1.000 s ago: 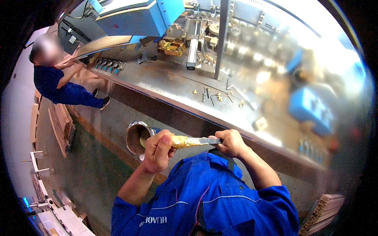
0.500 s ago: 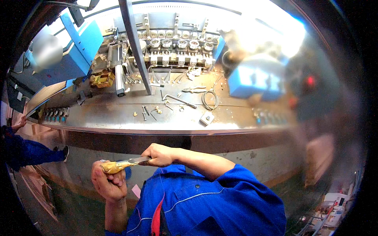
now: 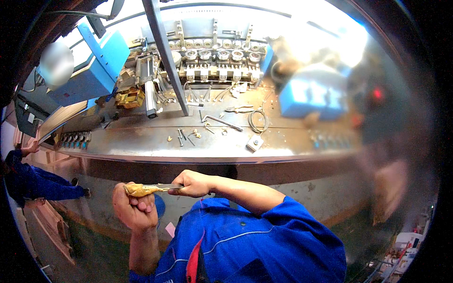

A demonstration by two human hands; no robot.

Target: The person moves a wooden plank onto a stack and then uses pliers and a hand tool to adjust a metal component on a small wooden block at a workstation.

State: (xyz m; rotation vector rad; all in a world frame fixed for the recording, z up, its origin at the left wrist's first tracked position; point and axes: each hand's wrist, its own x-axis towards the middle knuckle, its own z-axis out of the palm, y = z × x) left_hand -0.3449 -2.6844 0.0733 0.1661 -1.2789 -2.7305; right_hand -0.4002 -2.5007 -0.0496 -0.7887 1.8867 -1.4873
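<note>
In front of my body, my left hand (image 3: 135,207) is closed around a yellow, lumpy, elongated piece (image 3: 141,189) that sticks out over the curled fingers. A narrow flat metal blade (image 3: 165,186) runs from the piece's right end to my right hand (image 3: 192,183), which is closed on it. Whether blade and yellow piece are one tool or two things pressed together, I cannot tell. Both hands are below the front edge of a metal workbench (image 3: 141,132), apart from it.
On the bench lie bolts (image 3: 180,137), a bent wrench (image 3: 224,122), pliers (image 3: 239,109), a coiled cable (image 3: 258,121) and a small box (image 3: 255,143). Behind stands a row of rollers (image 3: 222,55), with a dark upright post (image 3: 169,61) in front. At far left is another person (image 3: 37,181).
The blade and yellow piece have turned from sloping to nearly level. My hands stay closed on them. The whole view has shifted slightly, and the other person's legs have moved.
</note>
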